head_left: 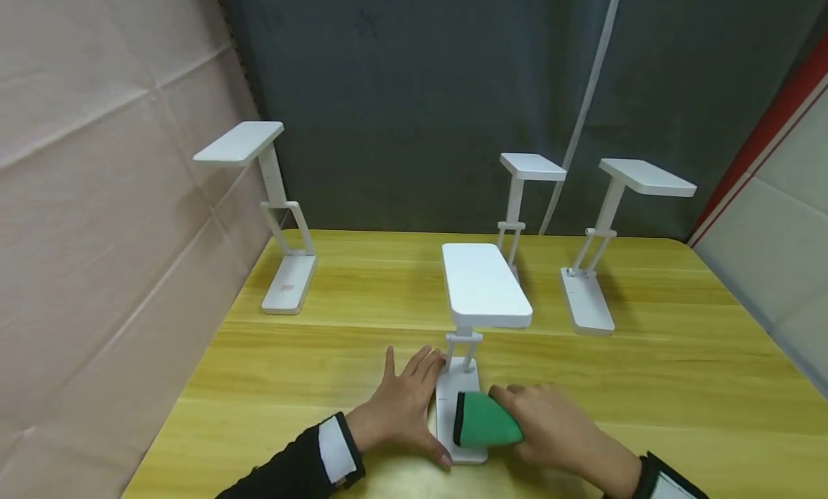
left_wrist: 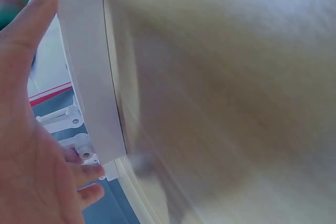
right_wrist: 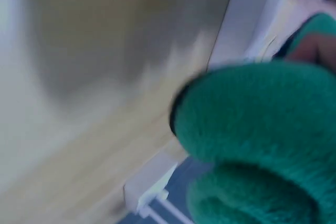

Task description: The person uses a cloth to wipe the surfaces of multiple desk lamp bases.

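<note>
Right grip [head_left: 556, 423]: closed on a folded green cloth [head_left: 488, 421]. Left grip [head_left: 401, 409]: fingers straight, thumb spread wide, set along the left edge of the front lamp's base. The front lamp [head_left: 446, 413] stands on the worktop [head_left: 362, 326] between both grips; its base's long axis points away from the person. The left grip is nearer, touching; the cloth overlaps the base from the right, contact unconfirmed. The right fingertips are hidden; the front lamp partly covers the rear middle lamp [head_left: 515, 200].
</note>
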### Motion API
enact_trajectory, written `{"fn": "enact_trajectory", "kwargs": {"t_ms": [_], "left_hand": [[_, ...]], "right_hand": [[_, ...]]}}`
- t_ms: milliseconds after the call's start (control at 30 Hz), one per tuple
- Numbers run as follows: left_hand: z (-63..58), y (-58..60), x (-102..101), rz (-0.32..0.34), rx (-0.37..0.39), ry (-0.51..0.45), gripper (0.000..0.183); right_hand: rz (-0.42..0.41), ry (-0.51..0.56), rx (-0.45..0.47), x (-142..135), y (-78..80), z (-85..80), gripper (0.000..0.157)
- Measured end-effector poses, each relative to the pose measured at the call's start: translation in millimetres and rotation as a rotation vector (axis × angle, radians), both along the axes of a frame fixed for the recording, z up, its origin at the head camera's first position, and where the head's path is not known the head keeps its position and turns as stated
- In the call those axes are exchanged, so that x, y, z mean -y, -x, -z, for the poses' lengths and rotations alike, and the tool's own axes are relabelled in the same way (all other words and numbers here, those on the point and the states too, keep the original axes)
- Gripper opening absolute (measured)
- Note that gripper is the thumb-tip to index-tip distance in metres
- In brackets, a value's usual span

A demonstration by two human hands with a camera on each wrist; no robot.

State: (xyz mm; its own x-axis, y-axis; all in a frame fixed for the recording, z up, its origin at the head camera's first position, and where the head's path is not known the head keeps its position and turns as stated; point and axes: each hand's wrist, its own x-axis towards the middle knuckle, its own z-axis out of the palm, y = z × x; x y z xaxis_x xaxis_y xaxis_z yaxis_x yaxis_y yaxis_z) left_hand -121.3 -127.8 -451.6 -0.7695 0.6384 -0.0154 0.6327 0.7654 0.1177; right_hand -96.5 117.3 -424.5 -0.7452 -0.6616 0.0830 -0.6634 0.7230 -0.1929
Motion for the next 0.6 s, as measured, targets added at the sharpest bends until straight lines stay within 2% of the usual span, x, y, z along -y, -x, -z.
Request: {"fn": "enact_trajectory", "kwargs": {"t_ms": [100, 167, 200, 300, 433, 600], "left_hand": [[0.9, 1.7, 0, -0.004, -0.005, 0.024, 0.136], [1.9, 2.5, 2, -0.008, 0.001, 0.036, 0.136], [1.9, 2.9, 2, -0.010, 0.002, 0.036, 0.136], [2.3, 4.2, 4, -0.008, 0.013, 0.020, 0.135], [1.8, 5.3, 3, -0.003, 0.027, 0.014, 0.135], [-0.5, 6.3, 3, -0.018, 0.048, 0.027, 0.135]], "right_hand": [[0.061, -0.082, -0.289, 7, 21.1, 7.7, 0.046], [0.080, -0.137, -0.411, 11, 30.2, 17.6, 0.044], [0.084, -0.152, -0.440, 12, 32.1, 22.5, 0.043], [0.095, -0.186, -0.397, 14, 29.7, 30.8, 0.042], [0.114, -0.169, -0.280, 11, 14.4, 31.9, 0.042], [0.046, -0.105, -0.174, 4, -6.8, 30.0, 0.040]]}}
